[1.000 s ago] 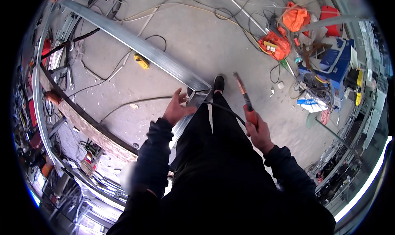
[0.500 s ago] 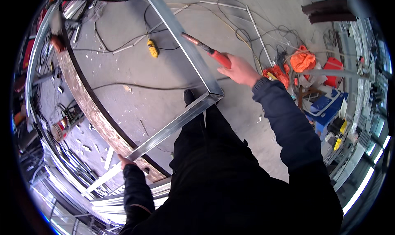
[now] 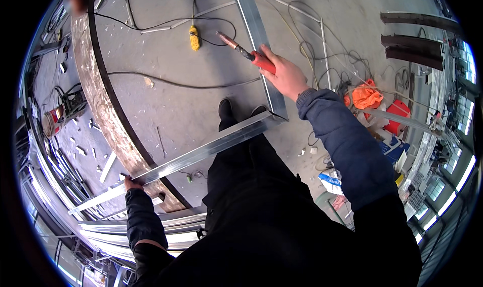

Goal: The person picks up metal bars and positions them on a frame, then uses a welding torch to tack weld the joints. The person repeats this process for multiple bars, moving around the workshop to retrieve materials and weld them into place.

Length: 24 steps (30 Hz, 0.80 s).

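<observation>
Concrete workshop floor (image 3: 166,101) is lying under a right-angled galvanized steel frame (image 3: 211,146), cables and a yellow pendant control (image 3: 194,37) beyond its corner. Right hand (image 3: 286,75) is closing fully around a red-handled tool (image 3: 246,53), just above the frame's corner, resting against its upright bar. Left hand (image 3: 132,184) is gripping the frame's far low end, fingers curled beneath, mostly hidden.
</observation>
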### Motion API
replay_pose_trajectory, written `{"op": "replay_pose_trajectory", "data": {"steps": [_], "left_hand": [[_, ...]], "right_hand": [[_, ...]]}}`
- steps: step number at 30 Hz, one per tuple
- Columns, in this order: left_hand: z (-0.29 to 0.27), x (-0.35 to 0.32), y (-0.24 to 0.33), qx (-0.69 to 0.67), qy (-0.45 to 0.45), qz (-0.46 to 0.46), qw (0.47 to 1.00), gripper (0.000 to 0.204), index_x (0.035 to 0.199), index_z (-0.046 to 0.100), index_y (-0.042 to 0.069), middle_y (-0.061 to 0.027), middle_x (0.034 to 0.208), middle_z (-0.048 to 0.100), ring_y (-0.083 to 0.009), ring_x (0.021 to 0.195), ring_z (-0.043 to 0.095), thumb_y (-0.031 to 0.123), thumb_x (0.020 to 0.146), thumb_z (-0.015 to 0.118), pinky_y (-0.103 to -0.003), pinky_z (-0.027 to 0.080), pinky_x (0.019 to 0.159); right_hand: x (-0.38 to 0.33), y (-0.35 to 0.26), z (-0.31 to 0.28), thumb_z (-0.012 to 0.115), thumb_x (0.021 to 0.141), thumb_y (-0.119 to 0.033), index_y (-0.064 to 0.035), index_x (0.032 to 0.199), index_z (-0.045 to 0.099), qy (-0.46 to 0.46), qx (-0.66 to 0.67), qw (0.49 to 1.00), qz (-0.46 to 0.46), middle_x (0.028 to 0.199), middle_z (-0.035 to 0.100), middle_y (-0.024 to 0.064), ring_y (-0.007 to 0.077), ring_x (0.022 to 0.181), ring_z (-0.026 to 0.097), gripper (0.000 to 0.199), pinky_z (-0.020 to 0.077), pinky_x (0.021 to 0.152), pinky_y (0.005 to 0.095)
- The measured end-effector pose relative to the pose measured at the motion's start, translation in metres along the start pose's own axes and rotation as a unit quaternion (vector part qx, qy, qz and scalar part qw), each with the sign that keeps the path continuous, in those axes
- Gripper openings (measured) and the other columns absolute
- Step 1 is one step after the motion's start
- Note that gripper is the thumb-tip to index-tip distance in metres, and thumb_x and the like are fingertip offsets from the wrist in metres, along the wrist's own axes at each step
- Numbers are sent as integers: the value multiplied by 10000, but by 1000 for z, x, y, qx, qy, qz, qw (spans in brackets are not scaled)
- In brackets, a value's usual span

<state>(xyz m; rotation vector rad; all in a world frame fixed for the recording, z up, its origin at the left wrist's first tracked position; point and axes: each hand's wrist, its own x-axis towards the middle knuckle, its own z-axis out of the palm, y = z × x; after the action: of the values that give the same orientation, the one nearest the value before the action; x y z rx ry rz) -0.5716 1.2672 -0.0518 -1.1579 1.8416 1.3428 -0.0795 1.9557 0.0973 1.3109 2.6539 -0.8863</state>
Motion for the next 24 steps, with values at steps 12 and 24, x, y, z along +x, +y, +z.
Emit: {"op": "replay_pose_trajectory", "data": {"steps": [12, 24], "left_hand": [[16, -8, 3, -57, -12, -5, 998, 478, 1324, 666, 32, -145, 1393, 667, -327, 1292, 618, 281, 943, 524, -431, 427, 1190], [18, 12, 44, 19, -37, 37, 998, 337, 1108, 660, 32, -142, 1189, 715, -321, 1117, 683, 309, 970, 527, -472, 531, 1042]], "right_hand": [[1, 3, 12, 724, 964, -332, -272, 1613, 396, 29, -32, 999, -12, 1179, 721, 105, 343, 988, 722, 730, 596, 830, 436], [-2, 4, 20, 738, 949, -328, -295, 1602, 419, 59, -23, 998, -28, 1107, 720, 92, 339, 919, 725, 727, 597, 782, 436]]}}
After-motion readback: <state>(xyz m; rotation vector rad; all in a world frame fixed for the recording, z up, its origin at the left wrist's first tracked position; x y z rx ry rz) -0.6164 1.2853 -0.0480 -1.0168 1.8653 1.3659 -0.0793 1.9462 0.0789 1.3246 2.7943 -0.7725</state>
